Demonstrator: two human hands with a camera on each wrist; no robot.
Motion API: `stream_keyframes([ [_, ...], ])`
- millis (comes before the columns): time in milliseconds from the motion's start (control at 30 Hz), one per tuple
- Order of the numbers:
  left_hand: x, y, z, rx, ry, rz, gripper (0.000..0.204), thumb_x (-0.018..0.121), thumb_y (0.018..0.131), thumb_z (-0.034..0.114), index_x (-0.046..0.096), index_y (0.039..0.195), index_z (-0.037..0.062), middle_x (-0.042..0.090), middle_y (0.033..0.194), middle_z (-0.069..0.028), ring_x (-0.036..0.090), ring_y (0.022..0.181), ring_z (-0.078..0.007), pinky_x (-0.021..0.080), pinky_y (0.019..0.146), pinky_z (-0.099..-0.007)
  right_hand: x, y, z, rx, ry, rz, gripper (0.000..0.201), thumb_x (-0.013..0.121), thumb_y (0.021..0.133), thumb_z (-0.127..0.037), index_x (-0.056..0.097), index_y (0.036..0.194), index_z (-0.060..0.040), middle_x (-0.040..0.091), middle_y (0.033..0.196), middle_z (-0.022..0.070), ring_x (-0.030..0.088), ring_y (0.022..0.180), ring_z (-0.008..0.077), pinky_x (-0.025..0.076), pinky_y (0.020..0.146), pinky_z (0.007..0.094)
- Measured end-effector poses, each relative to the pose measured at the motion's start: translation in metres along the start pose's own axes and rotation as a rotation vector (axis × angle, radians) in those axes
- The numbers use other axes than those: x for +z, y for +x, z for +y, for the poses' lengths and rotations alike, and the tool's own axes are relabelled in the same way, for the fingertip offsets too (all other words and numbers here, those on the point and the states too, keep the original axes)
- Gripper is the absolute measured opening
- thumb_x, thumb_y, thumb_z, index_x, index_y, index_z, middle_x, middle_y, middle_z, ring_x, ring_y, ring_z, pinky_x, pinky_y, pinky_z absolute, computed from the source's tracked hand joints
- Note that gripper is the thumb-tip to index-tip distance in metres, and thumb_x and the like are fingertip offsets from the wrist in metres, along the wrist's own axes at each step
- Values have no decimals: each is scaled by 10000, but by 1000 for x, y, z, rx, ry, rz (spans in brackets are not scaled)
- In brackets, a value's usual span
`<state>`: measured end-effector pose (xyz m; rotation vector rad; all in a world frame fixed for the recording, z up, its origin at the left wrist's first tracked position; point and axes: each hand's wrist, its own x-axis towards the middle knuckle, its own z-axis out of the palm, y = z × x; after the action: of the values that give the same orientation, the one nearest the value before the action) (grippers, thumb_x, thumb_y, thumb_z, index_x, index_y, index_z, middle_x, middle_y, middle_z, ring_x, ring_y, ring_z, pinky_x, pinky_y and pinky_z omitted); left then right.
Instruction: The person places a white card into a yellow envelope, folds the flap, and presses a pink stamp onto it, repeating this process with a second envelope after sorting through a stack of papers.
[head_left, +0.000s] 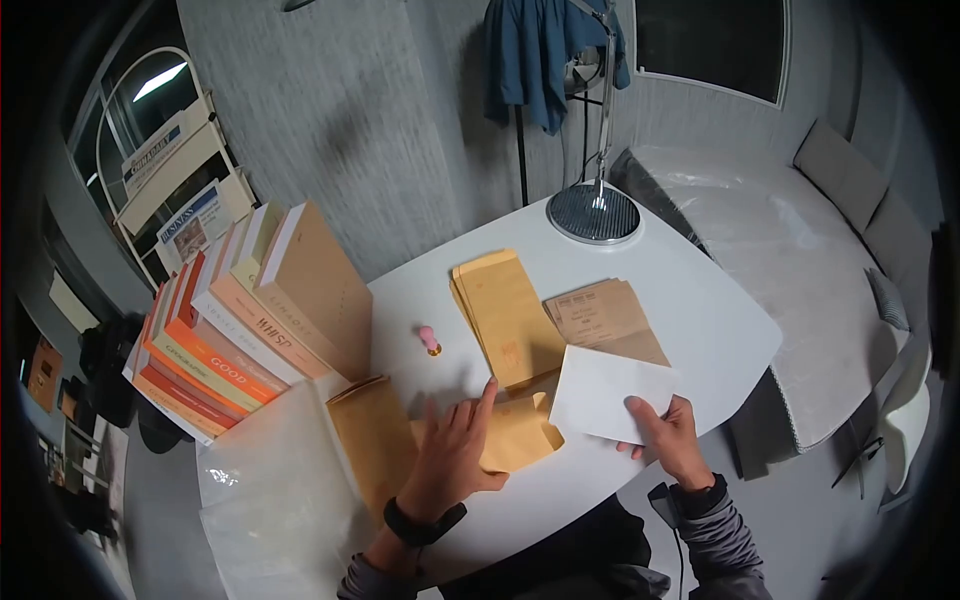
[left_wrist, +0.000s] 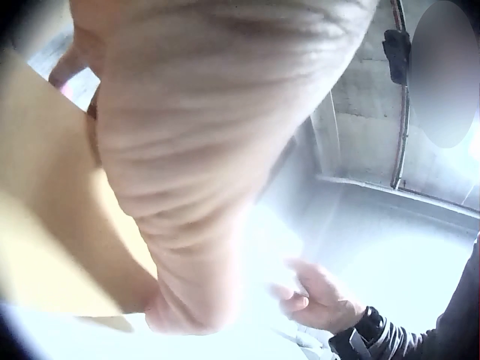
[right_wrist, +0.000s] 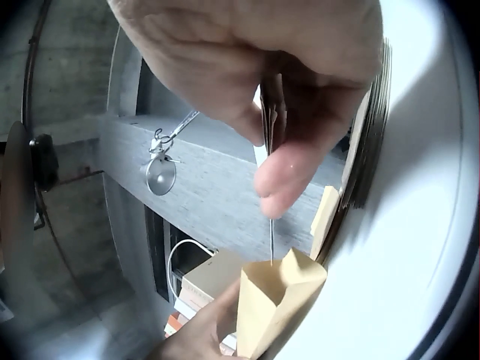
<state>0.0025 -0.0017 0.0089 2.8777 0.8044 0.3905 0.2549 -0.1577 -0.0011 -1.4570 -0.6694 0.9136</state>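
Observation:
My left hand (head_left: pixel 450 455) grips an ochre envelope (head_left: pixel 522 438) across its width, thumb at the near edge. Seen from the right wrist, this envelope (right_wrist: pixel 259 319) has its mouth spread, with the left hand (right_wrist: pixel 196 330) at its side. My right hand (head_left: pixel 672 440) pinches a white sheet (head_left: pixel 605 388) between thumb and fingers, its left edge close to the envelope's mouth. Brownish layers show beside the white one under the right hand (right_wrist: pixel 262 45); whether the edge is inside the mouth, I cannot tell. The left hand (left_wrist: pixel 187 150) hides much of the envelope (left_wrist: pixel 45 180) in its wrist view.
Ochre envelopes (head_left: pixel 505 310) and brown printed envelopes (head_left: pixel 590 310) lie beyond my hands. Another ochre envelope (head_left: pixel 375 440) lies left. A pink-handled stamp (head_left: pixel 428 338) stands near the row of books (head_left: pixel 320 290). The lamp base (head_left: pixel 594 215) is at the table's back.

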Motion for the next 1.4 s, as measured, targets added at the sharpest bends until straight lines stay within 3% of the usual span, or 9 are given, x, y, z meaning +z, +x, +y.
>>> stream_keyframes([
  [233, -12, 3, -4, 38, 23, 76, 1116, 832, 574, 331, 304, 1517, 53, 510, 1171, -124, 498, 1119, -290, 282, 1118, -560, -7, -10, -15, 125, -114, -106, 300, 656, 964, -232, 651, 1058, 53, 710, 789, 110, 662, 544, 150, 501, 423, 242],
  [633, -23, 1, 4, 61, -3, 12, 1119, 837, 580, 247, 274, 1535, 94, 462, 1334, -112, 461, 1219, -287, 272, 1125, -594, -15, -13, -28, 103, -276, -222, 290, 691, 942, -224, 673, 1023, 53, 711, 754, 106, 662, 540, 139, 496, 429, 234],
  [833, -25, 0, 7, 53, -24, -15, 1115, 831, 595, 217, 255, 1543, 103, 443, 1383, -97, 440, 1265, -284, 251, 1138, -605, -17, -10, -31, 174, -298, -226, 309, 707, 929, -225, 667, 1018, 68, 714, 740, 125, 660, 518, 152, 490, 425, 238],
  [1033, -26, 0, 9, 72, -49, 9, 1105, 827, 602, 209, 256, 1543, 107, 432, 1412, -105, 419, 1302, -283, 216, 1155, -603, -15, -13, -40, 148, -291, -190, 302, 723, 915, -220, 670, 1014, 60, 711, 737, 120, 641, 494, 145, 487, 427, 239],
  [1233, -27, 0, 10, 114, -95, -56, 1087, 812, 614, 205, 255, 1544, 126, 423, 1421, -108, 406, 1319, -293, 203, 1161, -591, -18, -7, -43, 123, -353, -272, 284, 722, 916, -219, 676, 1022, 41, 705, 732, 110, 638, 509, 138, 489, 441, 238],
  [1333, -28, 0, 14, 129, -119, -89, 1081, 805, 626, 212, 246, 1548, 139, 418, 1416, -123, 398, 1325, -307, 206, 1165, -578, -16, -6, -51, 163, -382, -292, 292, 717, 920, -220, 676, 1055, 35, 708, 757, 105, 630, 505, 130, 509, 455, 231],
  [1400, -21, 0, 13, 152, -147, -40, 1089, 807, 625, 208, 243, 1555, 148, 442, 1369, -132, 436, 1254, -317, 259, 1137, -593, -13, -6, -52, 158, -333, -253, 299, 713, 922, -213, 673, 1083, 36, 710, 788, 97, 629, 522, 119, 526, 470, 224],
])
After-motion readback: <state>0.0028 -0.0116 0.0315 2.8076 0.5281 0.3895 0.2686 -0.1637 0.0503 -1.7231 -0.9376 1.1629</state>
